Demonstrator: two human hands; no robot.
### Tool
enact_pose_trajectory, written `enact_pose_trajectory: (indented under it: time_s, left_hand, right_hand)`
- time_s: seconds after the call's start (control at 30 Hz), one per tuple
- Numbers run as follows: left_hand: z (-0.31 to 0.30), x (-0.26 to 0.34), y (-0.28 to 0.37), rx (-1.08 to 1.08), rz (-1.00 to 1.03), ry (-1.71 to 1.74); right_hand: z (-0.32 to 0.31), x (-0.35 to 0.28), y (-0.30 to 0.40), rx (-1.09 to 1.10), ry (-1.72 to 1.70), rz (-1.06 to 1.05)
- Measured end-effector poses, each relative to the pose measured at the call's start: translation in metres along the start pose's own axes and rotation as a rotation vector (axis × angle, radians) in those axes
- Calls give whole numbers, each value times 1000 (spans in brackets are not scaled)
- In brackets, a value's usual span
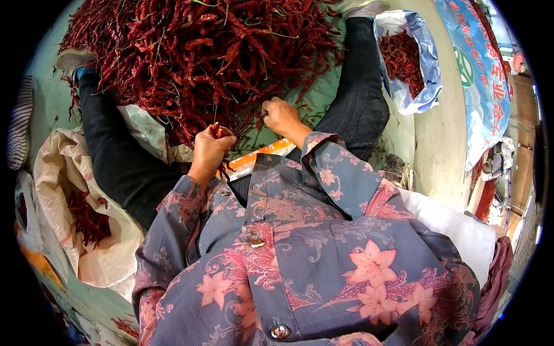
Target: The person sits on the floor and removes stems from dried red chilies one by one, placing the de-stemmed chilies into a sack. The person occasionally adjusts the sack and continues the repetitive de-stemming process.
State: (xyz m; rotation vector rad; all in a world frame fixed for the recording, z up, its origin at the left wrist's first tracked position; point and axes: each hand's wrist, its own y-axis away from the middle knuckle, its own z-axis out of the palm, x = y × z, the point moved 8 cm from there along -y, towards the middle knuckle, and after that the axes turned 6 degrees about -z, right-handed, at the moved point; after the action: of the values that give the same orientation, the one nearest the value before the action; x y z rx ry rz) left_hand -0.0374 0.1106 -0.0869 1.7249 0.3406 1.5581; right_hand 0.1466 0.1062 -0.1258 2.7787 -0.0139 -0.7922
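A large heap of dried red chili peppers (207,56) lies on the floor between my outstretched legs. My left hand (212,147) is closed around several dried chilies, whose ends show above the fingers and below the palm. My right hand (280,116) is at the near right edge of the heap, its fingers curled toward the palm; whether something small is between the fingertips is hidden. Loose stems and chili bits (251,136) lie on the green floor between the hands. Just beneath them, an orange and white printed packet (259,156) rests across my lap.
An open cream woven sack (56,173) with dried chilies (91,218) stands beside my left leg. Beyond my right leg is a blue and white plastic bag (426,97) holding chili pieces (401,62). A printed blue sheet (482,78) hangs at the right. My shoes border the heap.
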Motion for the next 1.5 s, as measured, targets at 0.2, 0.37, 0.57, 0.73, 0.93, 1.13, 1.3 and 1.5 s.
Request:
enact_pose_trajectory:
  time_s: [0.2,0.37,0.57,0.73,0.93,1.13,1.3,1.5]
  left_hand:
    - [2,-2,1,-5,10,48]
    - [-4,-12,0,-2,-16,144]
    - [9,-12,-4,-39,-6,193]
    - [-7,-17,-8,-53,-15,162]
    - [-28,-29,-1,-11,-93,384]
    - [-29,-21,7,-113,-148,657]
    - [-29,-28,4,-42,-149,559]
    - [-14,-27,4,-95,-58,379]
  right_hand:
    - [3,0,-1,65,24,88]
    - [12,-8,2,23,17,95]
    - [-4,-78,28,121,-169,-177]
    - [1,-72,21,6,-368,-214]
    - [10,-40,-11,27,215,-84]
    - [10,-29,-2,9,299,-153]
    - [-5,-25,18,-111,-95,-89]
    - [-3,-64,35,-147,-766,-2]
